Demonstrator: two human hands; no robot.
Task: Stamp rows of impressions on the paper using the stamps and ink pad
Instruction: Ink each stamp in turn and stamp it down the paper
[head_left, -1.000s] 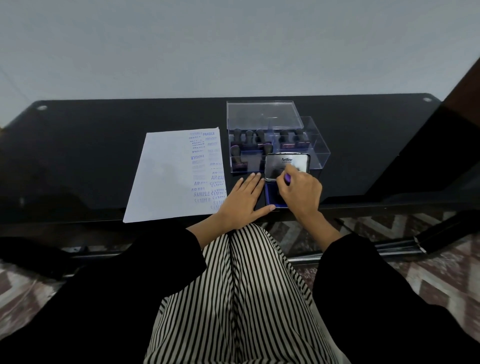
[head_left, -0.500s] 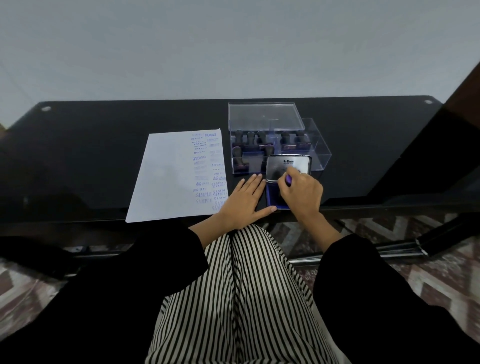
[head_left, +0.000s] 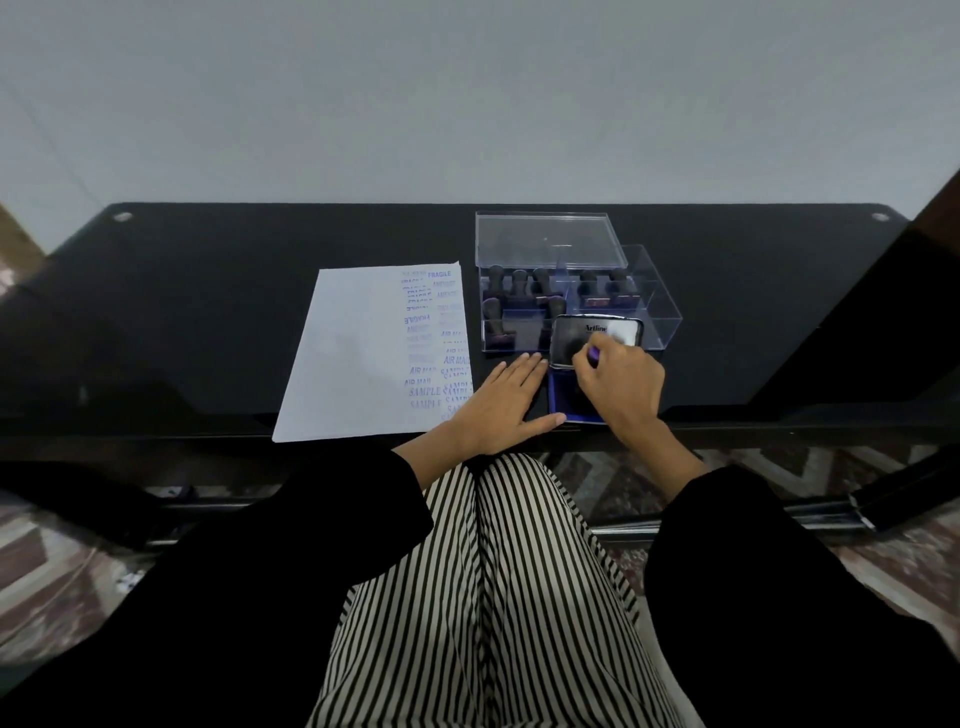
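Note:
A white paper (head_left: 358, 358) lies on the black table, with blue impressions (FRAGILE, AIR MAIL, SAMPLE) down its right side. Right of it sits the open ink pad (head_left: 563, 397), its blue pad facing up and its lid (head_left: 597, 338) raised behind. My right hand (head_left: 621, 387) grips a stamp (head_left: 594, 355) with a purple part showing between the fingers, held over the pad; the stamp's face is hidden. My left hand (head_left: 501, 402) lies flat on the table between the paper's corner and the pad, thumb along the pad's near edge.
A clear plastic box (head_left: 660, 317) with several dark-handled stamps stands behind the ink pad, its clear lid (head_left: 545, 239) lying behind it. The black table (head_left: 182, 322) ends just before my lap, and a dark frame rises at the right.
Almost nothing has moved. My right hand stays over the ink pad with the stamp and my left hand stays flat; the view has shifted slightly.

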